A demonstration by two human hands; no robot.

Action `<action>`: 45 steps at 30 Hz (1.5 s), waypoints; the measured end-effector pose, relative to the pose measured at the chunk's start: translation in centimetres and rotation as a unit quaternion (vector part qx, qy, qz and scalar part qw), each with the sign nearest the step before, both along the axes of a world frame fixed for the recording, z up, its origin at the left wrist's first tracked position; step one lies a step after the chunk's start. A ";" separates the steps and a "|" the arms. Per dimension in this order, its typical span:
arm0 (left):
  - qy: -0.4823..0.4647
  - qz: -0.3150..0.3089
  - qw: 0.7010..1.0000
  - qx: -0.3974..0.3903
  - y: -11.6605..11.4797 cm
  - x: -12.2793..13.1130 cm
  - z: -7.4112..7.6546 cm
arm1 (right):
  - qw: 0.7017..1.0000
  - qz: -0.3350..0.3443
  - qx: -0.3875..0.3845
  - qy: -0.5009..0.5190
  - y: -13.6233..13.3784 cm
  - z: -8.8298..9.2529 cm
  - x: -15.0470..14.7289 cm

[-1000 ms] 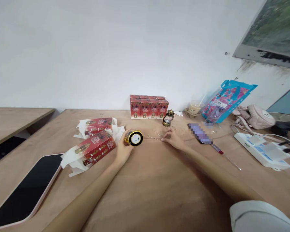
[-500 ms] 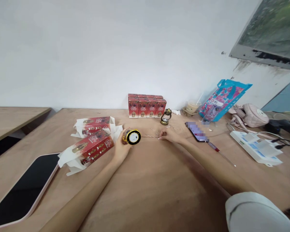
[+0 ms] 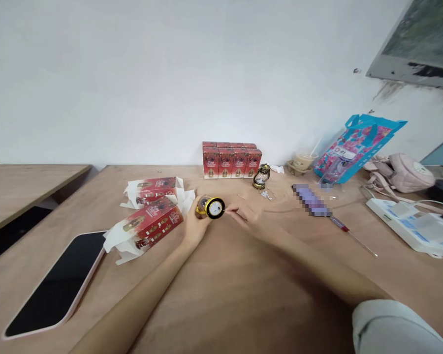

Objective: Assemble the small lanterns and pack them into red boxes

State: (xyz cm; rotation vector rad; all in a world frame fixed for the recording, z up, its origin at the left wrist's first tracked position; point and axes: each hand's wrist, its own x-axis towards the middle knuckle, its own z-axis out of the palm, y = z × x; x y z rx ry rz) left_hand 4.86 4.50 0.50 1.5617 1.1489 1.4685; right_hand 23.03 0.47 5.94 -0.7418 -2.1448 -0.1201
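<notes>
My left hand is wrapped round a small gold-coloured lantern. It lies tipped on its side, so its round base, with a black ring and a white disc, faces me. Close by the base's right edge, the fingertips of my right hand are pinched together. What they hold is too small to make out. A second lantern, dark bronze with clear glass, stands upright behind my right hand. Small thin pieces lie on the table in front of it.
Red boxes stand in rows by the wall. Two opened red boxes lie at left, near a large phone. On the right are a pixelated phone, a screwdriver, a power strip, a drink cup and a blue bag.
My right hand has left the thin pieces on the table and come left to the lantern's base. My left hand still holds the lantern. The view has shifted slightly.
</notes>
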 end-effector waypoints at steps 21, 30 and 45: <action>-0.012 -0.001 1.000 -0.008 -0.1 0.1 -0.3 | 0.995 0.013 0.092 -0.021 0.9 -1.0 -1.7; 0.010 0.005 1.000 -0.016 -0.4 0.1 0.3 | 0.994 -0.002 0.113 0.010 1.3 -1.5 -1.8; 0.010 -0.010 1.000 -0.019 -0.3 0.2 -0.1 | 0.996 0.017 0.093 -0.002 1.3 -1.2 -1.7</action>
